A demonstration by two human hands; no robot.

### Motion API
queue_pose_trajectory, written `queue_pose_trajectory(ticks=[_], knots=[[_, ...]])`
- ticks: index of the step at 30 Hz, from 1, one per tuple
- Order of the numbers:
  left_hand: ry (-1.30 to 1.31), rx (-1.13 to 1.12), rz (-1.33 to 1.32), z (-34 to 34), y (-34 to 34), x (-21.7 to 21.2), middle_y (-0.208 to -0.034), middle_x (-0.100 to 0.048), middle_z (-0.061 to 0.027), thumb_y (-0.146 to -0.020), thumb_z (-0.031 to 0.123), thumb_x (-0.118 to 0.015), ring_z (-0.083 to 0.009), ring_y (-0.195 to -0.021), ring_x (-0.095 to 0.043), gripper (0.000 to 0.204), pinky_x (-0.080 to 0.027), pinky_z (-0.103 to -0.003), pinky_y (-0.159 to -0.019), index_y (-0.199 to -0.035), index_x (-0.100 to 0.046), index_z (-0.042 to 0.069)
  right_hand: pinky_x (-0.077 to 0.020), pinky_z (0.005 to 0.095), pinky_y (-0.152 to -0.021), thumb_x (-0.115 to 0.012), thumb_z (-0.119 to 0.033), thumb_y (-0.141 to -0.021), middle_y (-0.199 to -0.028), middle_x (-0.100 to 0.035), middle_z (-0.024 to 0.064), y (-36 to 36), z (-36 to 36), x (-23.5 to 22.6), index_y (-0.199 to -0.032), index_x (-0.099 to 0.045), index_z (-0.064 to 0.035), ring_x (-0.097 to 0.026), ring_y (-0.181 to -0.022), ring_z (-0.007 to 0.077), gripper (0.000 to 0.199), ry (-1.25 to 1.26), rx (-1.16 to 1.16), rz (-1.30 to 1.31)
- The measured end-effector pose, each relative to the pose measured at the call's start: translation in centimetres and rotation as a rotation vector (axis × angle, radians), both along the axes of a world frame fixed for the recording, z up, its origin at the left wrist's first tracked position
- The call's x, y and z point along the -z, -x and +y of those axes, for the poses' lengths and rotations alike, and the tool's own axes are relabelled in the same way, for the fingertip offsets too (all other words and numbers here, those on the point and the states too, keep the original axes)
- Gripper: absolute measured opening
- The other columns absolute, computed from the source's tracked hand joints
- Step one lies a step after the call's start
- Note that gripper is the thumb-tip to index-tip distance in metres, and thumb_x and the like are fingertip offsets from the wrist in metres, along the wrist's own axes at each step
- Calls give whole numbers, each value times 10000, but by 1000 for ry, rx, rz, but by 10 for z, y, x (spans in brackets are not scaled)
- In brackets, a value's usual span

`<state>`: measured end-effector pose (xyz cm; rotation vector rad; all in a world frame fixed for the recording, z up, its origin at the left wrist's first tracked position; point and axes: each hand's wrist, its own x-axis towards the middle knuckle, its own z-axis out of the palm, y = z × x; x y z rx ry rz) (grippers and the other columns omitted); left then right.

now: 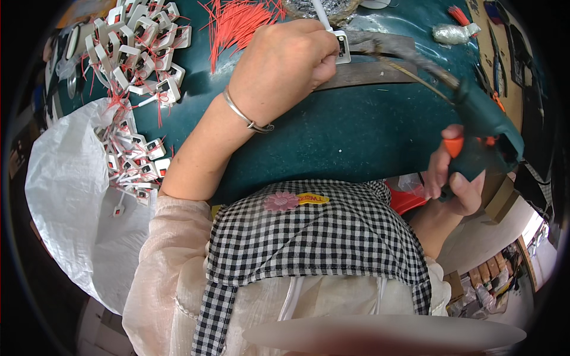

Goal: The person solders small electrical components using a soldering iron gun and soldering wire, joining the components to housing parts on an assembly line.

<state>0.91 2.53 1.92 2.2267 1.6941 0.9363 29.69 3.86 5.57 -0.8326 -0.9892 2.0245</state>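
My left hand (288, 62) is closed on a small white plastic housing (342, 48) with a dark inside and a white stem. It holds the part over a grey metal strip (365, 72) on the green work surface. My right hand (460, 190) grips a dark green soldering gun (484, 115) with an orange trigger. The gun's blurred barrel points left, and its tip is close to the white housing, apart from it as far as I can see. Red wires (240, 24) lie in a loose bundle beyond my left hand.
Many similar white housings with red wires (139, 47) are heaped at the far left. More fill a white plastic bag (71, 196) hanging at the table's left edge. A coil of wrapped material (320, 9) sits at the back, and a plastic-wrapped bundle (454, 34) at the far right.
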Motion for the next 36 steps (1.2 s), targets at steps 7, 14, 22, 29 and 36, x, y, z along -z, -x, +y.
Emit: queue_pose_trajectory(ticks=[7,14,22,29,36], knots=[[20,13,18,0,0,-1,-652,-555,-86,-669,55,-609,-274,-595,-592,45,-483,-378,-518,-661,-567,38,-449,248,-380,-670,-162,-763,-592,-488,84,-4,3,1,-1252,-329,186,-507,-423,148,690,-48,-35,18],[60,8,85,2,1,-3,-726,-636,-62,-720,89,-682,-234,-616,-627,48,-507,-319,-552,-759,-666,66,-448,248,-383,-695,-166,-755,-607,-502,93,-4,1,1,-1256,-330,185,-507,-426,147,712,-39,-49,-14],[29,-5,120,-1,-1,-3,-736,-636,-50,-724,95,-681,-240,-612,-625,43,-514,-329,-548,-757,-661,76,-444,250,-388,-698,-152,-754,-617,-495,92,-5,-1,1,-1256,-323,180,-499,-428,145,709,-30,-33,25],[-8,-15,108,-10,1,-7,-789,-660,-40,-743,106,-709,-224,-635,-639,81,-517,-306,-555,-812,-680,74,-434,252,-382,-696,-151,-759,-612,-488,89,-9,-4,1,-1254,-318,176,-497,-426,147,703,-24,-12,42],[-15,-264,130,-27,35,-6,-785,-641,-33,-741,103,-703,-246,-680,-624,77,-500,-344,-578,-813,-679,88,-425,237,-384,-710,-155,-729,-619,-494,86,-4,-7,1,-1244,-344,178,-491,-428,140,714,-64,-4,-100]])
